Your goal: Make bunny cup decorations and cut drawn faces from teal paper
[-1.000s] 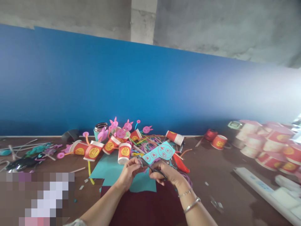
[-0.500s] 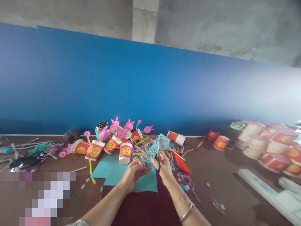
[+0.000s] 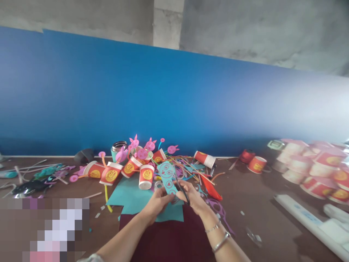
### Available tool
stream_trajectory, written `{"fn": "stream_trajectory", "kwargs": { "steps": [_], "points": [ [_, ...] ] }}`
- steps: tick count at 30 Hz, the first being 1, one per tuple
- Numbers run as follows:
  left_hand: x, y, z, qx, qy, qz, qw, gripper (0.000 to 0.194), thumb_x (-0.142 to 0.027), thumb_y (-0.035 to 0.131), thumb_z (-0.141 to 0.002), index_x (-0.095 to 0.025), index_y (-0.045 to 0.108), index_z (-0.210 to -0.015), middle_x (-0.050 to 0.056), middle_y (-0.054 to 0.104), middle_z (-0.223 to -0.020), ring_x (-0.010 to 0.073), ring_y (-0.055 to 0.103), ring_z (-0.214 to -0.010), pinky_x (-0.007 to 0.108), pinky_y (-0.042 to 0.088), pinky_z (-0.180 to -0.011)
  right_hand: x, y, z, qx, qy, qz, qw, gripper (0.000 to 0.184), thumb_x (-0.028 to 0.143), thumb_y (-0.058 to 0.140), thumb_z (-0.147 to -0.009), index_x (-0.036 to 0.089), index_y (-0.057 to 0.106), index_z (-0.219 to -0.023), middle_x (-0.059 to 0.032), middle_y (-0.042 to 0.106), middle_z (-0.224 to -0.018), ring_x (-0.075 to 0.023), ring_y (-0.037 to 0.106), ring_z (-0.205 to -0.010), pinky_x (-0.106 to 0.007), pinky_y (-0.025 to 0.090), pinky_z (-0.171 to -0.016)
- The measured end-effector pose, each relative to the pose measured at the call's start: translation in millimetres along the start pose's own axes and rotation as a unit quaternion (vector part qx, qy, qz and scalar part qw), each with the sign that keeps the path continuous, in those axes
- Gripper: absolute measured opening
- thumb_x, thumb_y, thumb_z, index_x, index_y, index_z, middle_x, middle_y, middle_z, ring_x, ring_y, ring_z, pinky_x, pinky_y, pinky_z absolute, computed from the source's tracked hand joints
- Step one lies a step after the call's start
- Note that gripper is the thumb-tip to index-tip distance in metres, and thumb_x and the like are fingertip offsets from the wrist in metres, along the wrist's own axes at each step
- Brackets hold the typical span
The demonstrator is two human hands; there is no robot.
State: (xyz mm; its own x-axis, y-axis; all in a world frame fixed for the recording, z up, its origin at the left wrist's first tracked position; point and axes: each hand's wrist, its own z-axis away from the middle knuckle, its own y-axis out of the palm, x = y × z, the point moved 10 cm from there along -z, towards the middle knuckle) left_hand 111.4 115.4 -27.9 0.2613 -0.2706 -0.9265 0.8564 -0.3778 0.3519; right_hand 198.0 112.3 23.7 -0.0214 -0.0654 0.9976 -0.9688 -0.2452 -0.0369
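A turquoise paper strip (image 3: 167,173) with a face and small circles drawn on it stands upright between my hands. My left hand (image 3: 157,204) pinches its lower end. Black-handled scissors (image 3: 183,192) are gripped in my right hand (image 3: 193,199), their blades along the strip's right edge. Whether the blades touch the paper I cannot tell. Beneath my hands lie turquoise paper sheets (image 3: 131,193), and a roll of clear tape (image 3: 158,185) sits just behind my left hand.
Red-and-white paper cups (image 3: 146,176) with pink paper animal heads (image 3: 150,144) crowd the middle back. Stacked cups (image 3: 317,171) stand at right, near a white tool (image 3: 302,218). Purple paper scraps (image 3: 218,209) and a red piece (image 3: 211,187) lie right of my hands. A blue partition (image 3: 174,94) rises behind.
The paper strip has swung from leaning right to leaning slightly left. The scissors have moved down, off the drawn face, to the strip's right edge.
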Motion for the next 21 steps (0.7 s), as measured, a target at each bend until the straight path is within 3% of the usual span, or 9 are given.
{"fn": "stream_trajectory", "kwargs": {
  "steps": [4,6,10,15,21],
  "points": [
    [-8,-23.0,-2,-0.097,0.048,-0.006,0.994,0.038,-0.05,0.073,-0.062,-0.013,0.062,-0.062,-0.009,0.032,-0.037,0.0024,0.018,-0.033,0.022,0.007,-0.038,-4,-16,0,-0.081,-0.002,0.012,0.997,0.032,0.038,0.069,-0.068,0.02,0.063,-0.094,0.0017,0.056,-0.071,-0.0145,0.048,-0.064,-0.025,0.037,-0.058],
    [-15,-33.1,-1,-0.134,0.076,0.013,0.988,0.042,-0.054,0.069,-0.064,-0.012,0.063,-0.06,-0.01,0.027,-0.034,0.003,0.017,-0.034,0.022,0.009,-0.038,-5,-18,-1,-0.093,0.0,0.023,0.995,0.033,0.041,0.068,-0.07,0.02,0.062,-0.094,0.0013,0.058,-0.07,-0.0148,0.05,-0.064,-0.024,0.037,-0.056],
    [-29,-47.0,8,-0.2,0.136,0.08,0.967,0.042,-0.052,0.071,-0.064,-0.012,0.061,-0.056,-0.01,0.026,-0.035,0.0031,0.018,-0.037,0.021,0.013,-0.04,-11,7,-3,-0.013,0.009,0.04,0.999,0.034,0.046,0.066,-0.073,0.018,0.058,-0.09,0.0013,0.058,-0.064,-0.0142,0.053,-0.06,-0.023,0.038,-0.052],
    [-22,-55.8,13,-0.265,0.117,0.131,0.948,0.044,-0.053,0.075,-0.057,-0.013,0.06,-0.059,-0.012,0.023,-0.037,0.0024,0.016,-0.036,0.02,0.012,-0.039,-18,40,0,0.066,0.025,0.041,0.997,0.037,0.051,0.063,-0.076,0.017,0.053,-0.086,0.0005,0.059,-0.063,-0.0126,0.054,-0.056,-0.021,0.038,-0.048],
    [-12,-57.5,10,-0.273,0.095,0.121,0.95,0.048,-0.056,0.077,-0.054,-0.013,0.057,-0.052,-0.012,0.024,-0.035,0.0015,0.017,-0.034,0.019,0.012,-0.036,-15,46,-2,0.046,-0.004,0.02,0.999,0.043,0.057,0.064,-0.074,0.017,0.052,-0.082,0.0018,0.056,-0.058,-0.0103,0.05,-0.05,-0.021,0.037,-0.046]
  ]
}}
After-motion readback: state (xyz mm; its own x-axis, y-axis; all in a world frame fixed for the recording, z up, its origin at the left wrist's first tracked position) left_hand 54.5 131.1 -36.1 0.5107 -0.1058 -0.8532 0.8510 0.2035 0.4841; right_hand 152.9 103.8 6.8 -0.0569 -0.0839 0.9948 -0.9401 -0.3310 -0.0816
